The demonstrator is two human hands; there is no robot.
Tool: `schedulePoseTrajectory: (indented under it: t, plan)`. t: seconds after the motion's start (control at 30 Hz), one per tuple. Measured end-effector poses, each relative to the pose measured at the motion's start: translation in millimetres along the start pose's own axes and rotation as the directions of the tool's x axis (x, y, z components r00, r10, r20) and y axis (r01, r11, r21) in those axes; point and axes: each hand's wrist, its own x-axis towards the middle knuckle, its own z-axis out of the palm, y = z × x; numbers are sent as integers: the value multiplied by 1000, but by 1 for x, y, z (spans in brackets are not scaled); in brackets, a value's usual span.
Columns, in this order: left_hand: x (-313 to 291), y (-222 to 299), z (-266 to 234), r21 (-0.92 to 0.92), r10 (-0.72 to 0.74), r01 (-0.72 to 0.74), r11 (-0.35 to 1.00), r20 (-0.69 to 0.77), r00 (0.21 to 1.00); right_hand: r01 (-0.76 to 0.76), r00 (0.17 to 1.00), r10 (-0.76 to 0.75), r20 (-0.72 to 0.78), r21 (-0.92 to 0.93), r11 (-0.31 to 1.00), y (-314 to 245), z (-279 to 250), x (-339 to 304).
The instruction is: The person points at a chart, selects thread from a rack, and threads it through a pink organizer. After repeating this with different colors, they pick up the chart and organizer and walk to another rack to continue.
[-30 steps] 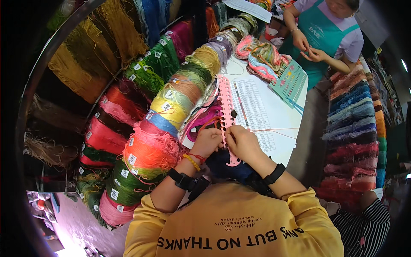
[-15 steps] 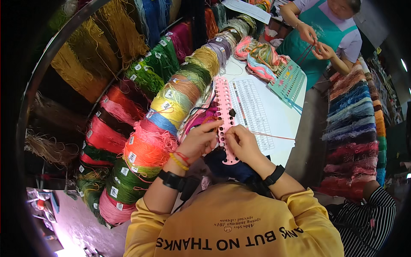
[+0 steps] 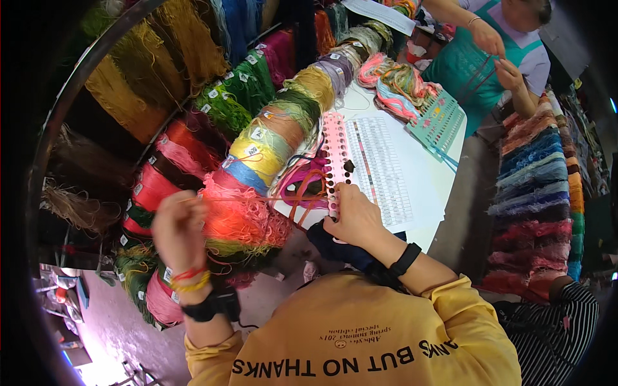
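My left hand [image 3: 180, 228], smeared by motion, is over the skeins at the left. A thin reddish embroidery thread [image 3: 270, 199] stretches from its closed fingers to the pink card. My right hand [image 3: 355, 215] grips the lower part of that long pink perforated thread card [image 3: 335, 145], with fingers bent over its edge. Round holes line both sides of the card, and a small black piece [image 3: 349, 165] is at its right edge. Loops of magenta thread [image 3: 302, 175] and rust-red thread [image 3: 310, 193] hang off the card's left side. My right fingertips are partly hidden.
Labelled skeins [image 3: 262, 143] hang on a long bar beside the white table [image 3: 430, 204]. A printed chart [image 3: 380, 170] lies under my right hand's side. Beyond are a green thread card [image 3: 438, 122] and a multicoloured bundle [image 3: 402, 90]. A co-worker in a green apron [image 3: 460, 71] handles dark red threads.
My left hand has swung from the card far to the left, drawing the thread out. The thread end on the chart's right has gone. My right hand stays at the card's lower part.
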Motion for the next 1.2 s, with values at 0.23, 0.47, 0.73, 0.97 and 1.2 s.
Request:
schedulePoseTrajectory:
  t: [0.23, 0.47, 0.73, 0.97, 1.2]
  plan:
    - [-53, 25, -15, 636, -328, 123, 762, 215, 920, 27, 997, -30, 72, 45, 999, 10, -6, 2]
    - [-64, -40, -7, 886, -664, -332, 324, 463, 587, 143, 948, -137, 287, -2, 990, 38, -66, -17]
    - [-25, -118, 59, 660, -576, 262, 704, 315, 754, 145, 949, -102, 298, -127, 981, 52, -68, -36]
    - [-13, -160, 77, 664, -614, 323, 674, 261, 745, 77, 954, -26, 299, -159, 984, 47, -67, -25]
    - [-8, -161, 83, 730, -642, 294, 617, 251, 725, 63, 958, 7, 287, -235, 970, 45, -61, -7]
